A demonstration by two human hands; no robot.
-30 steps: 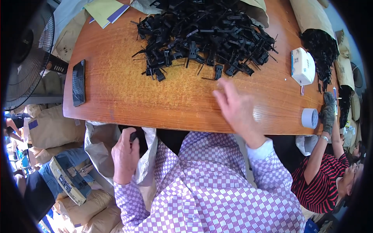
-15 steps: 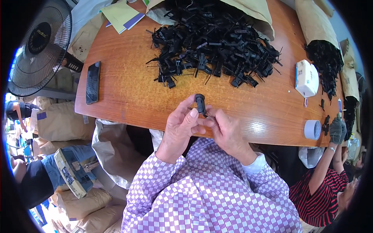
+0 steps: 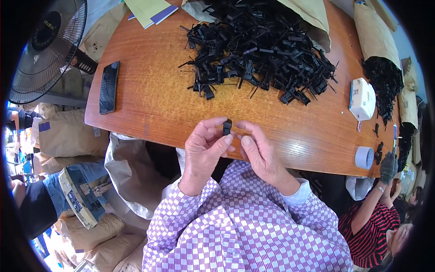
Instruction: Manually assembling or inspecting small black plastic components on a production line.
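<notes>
My left hand [image 3: 203, 149] pinches a small black plastic part [image 3: 227, 127] between thumb and forefinger, above the table's near edge. Close by on the right is my right hand [image 3: 263, 156], its thumb and forefinger apart with a gap between them and the part. Its other fingers are partly hidden, and nothing shows in it. Beyond both hands a large heap of similar black plastic parts [image 3: 258, 56] spills from a brown paper sack [image 3: 312, 20] onto the wooden table [image 3: 154, 77].
A phone [image 3: 108, 88] lies at the table's left, near a fan [image 3: 45, 45]. To the right are a tissue pack [image 3: 361, 99], a tape roll [image 3: 364, 157] and another sack [image 3: 376, 31] spilling black parts. A gloved co-worker's hand [image 3: 389, 167] works there. An open white sack [image 3: 127, 177] stands below the left edge.
The black part has turned and tilted in my left hand. My right fingers, which were at its lower end, have come away and spread. The view has shifted slightly.
</notes>
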